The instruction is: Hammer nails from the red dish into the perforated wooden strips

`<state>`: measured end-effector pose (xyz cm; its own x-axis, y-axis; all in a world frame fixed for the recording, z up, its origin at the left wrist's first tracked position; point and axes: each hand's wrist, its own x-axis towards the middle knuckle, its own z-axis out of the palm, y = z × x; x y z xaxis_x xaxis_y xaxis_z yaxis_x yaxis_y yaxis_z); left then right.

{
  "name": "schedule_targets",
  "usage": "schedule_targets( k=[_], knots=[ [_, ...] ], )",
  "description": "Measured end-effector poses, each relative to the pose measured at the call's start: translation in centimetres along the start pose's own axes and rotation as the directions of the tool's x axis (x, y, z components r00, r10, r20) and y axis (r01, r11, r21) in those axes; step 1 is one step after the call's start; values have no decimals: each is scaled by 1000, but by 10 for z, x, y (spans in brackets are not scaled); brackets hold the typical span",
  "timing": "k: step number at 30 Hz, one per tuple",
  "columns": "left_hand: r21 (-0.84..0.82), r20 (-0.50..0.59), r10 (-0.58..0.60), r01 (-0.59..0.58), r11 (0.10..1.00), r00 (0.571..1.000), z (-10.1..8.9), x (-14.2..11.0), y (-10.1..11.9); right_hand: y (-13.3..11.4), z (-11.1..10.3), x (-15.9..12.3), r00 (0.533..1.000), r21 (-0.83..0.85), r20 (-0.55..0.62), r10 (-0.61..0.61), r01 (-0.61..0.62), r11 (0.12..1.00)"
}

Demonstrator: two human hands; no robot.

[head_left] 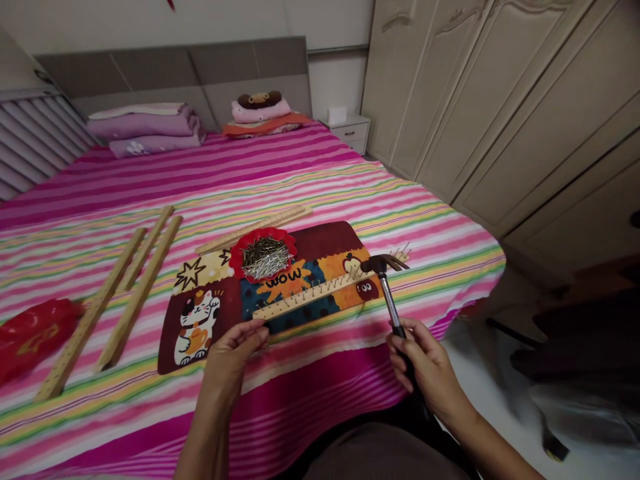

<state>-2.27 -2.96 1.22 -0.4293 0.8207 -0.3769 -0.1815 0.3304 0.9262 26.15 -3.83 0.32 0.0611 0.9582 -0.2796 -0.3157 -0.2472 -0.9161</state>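
Note:
A claw hammer [390, 300] with a dark head, shiny neck and black grip is held in my right hand [417, 357], its head over the right part of a wooden strip [280, 308]. Several nails stand upright along that strip, which lies on a patterned mat [227, 320]. My left hand [237, 347] is at the strip's left end, thumb and fingers pinched together. Whatever is between those fingertips is too small to make out. Just behind the strip, a red scalloped bowl [291, 241] holds a pile of loose nails [265, 257].
Several wooden strips [145, 293] lie on the left of the striped bedspread [320, 183], beside a red plastic bag [35, 333]. Another strip [285, 217] lies behind the bowl. Folded bedding [150, 127] sits near the headboard; wardrobes [465, 87] stand at right.

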Motion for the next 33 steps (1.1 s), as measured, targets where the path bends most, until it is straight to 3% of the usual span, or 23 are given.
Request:
schedule_targets(
  k=[5,11,16,20,25,33],
  knots=[
    [98,-64,107,-101,990,992,11,6,-7,1,6,-2,999,14,34,27,-28,1000],
    [110,-42,79,-74,991,996,16,19,-22,6,8,-5,995,5,69,78,-79,997],
    [338,-34,91,-74,938,995,11,19,-28,6,8,-7,992,-4,91,88,-88,996],
    [600,-72,214,-129,789,974,8,17,-29,6,9,-8,992,-10,86,93,-92,996],
    [872,-4,408,-197,449,913,11,17,-34,7,9,-7,989,-4,111,97,-97,995],
    [961,124,397,-210,181,910,8,10,-36,6,11,-11,990,-1,105,95,-96,995]
  ],
)
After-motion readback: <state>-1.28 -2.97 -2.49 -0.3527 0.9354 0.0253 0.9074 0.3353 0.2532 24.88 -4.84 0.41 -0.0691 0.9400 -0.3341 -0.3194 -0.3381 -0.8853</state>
